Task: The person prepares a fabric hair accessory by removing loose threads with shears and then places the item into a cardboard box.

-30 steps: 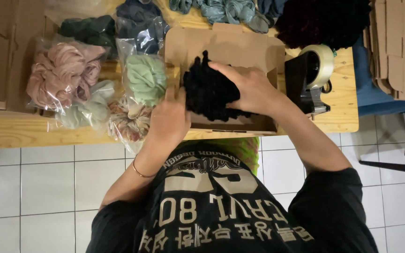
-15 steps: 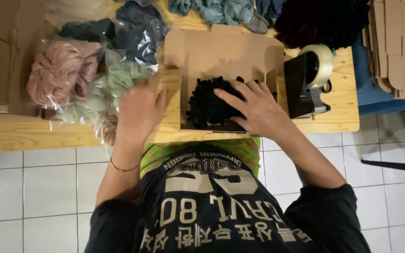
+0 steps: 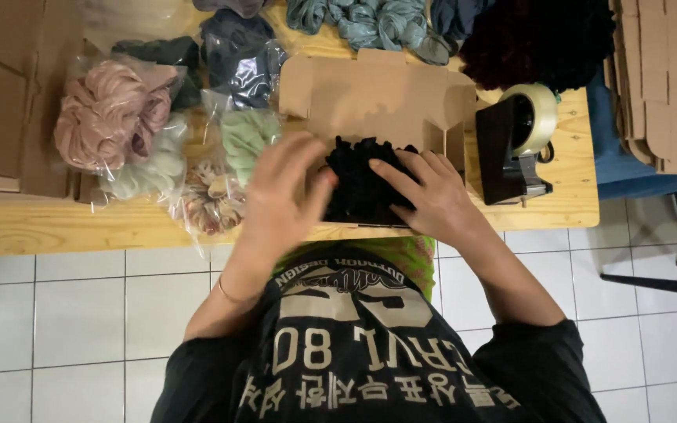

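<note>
An open brown cardboard box (image 3: 378, 98) lies on the wooden table (image 3: 64, 227) in front of me, its lid flap standing up at the back. Inside it sits a bundle of black ruffled fabric pieces (image 3: 358, 184). My right hand (image 3: 425, 196) rests flat on top of the black bundle, fingers spread. My left hand (image 3: 280, 196) is at the box's left side, fingers apart and touching the bundle's left edge; it is slightly blurred. Neither hand closes around anything.
Clear bags of pink (image 3: 107, 117), pale green (image 3: 244, 137), dark blue-grey (image 3: 240, 59) and patterned (image 3: 209, 200) fabric pieces lie left of the box. A black tape dispenser (image 3: 515, 141) stands to the right. Teal and dark maroon fabric piles sit at the back. Flat cardboard stacks flank both sides.
The black bundle went down from above the box into it. My right hand now presses on top of it. My left hand swung left and came back to the box's left side.
</note>
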